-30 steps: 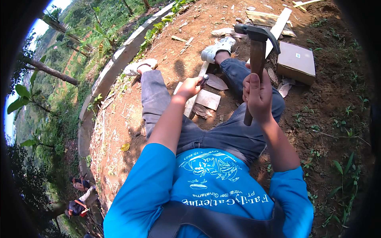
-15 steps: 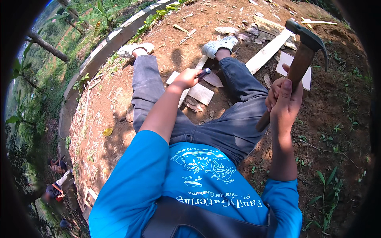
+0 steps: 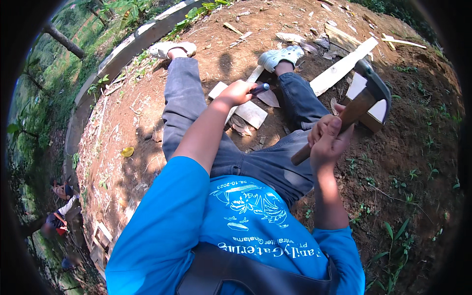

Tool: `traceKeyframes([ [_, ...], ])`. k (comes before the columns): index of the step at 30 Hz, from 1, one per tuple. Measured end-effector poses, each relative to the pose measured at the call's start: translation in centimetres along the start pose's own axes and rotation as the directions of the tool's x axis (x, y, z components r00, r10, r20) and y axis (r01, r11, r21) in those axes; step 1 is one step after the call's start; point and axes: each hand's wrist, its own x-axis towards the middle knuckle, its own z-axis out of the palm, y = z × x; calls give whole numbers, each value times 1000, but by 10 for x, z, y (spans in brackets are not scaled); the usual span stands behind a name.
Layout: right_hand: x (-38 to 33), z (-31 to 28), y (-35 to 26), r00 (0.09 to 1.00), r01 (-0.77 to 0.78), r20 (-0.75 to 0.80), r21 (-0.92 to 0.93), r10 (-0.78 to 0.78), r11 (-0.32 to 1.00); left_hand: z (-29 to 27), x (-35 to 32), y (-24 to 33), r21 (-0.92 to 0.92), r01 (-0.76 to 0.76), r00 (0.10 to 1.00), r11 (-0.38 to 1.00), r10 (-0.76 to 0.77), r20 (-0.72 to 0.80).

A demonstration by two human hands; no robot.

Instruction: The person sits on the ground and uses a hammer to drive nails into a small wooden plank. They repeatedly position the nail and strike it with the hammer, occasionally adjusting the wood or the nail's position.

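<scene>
My left hand (image 3: 237, 93) is closed around a short tool with a dark, rounded handle (image 3: 259, 89); its lower part is hidden by the fingers. Below that hand, a narrow wood strip (image 3: 255, 74) and a flat pale board (image 3: 251, 114) lie crossed on the ground between my legs. On the right, my right hand (image 3: 330, 137) grips a claw hammer (image 3: 358, 105) by its wooden handle. The hammer's dark metal head is raised at the upper right, apart from the tool in my left hand.
A long pale plank (image 3: 344, 68) lies beyond my right shin, near a box-like block (image 3: 374, 113) with a white top. Dry leaves and wood scraps are scattered about. A low concrete edge (image 3: 142, 34) curves along the left. Other people (image 3: 61, 216) are at the far lower left.
My right hand has brought the hammer lower and to the left, its head tilting further over to the right. My left hand stays on the dark-handled tool above the boards.
</scene>
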Motion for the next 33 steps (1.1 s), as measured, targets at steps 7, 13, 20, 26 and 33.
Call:
traceKeyframes([
  [7,8,8,2,939,-281,189,-62,288,958,10,5,-18,-9,-29,1000,1000,29,-8],
  [13,-3,10,37,998,-51,-25,-46,49,998,4,11,-5,-63,-24,1000,998,25,17],
  [20,24,5,-18,980,-198,-5,-57,198,979,6,-7,-19,-53,-29,999,998,28,-28],
  [26,-7,-10,89,969,-101,145,-502,199,859,20,13,0,-64,-97,995,993,97,-8],
  [33,30,8,-30,997,-78,-14,33,78,996,4,-4,-17,-101,-11,1000,995,9,-20],
])
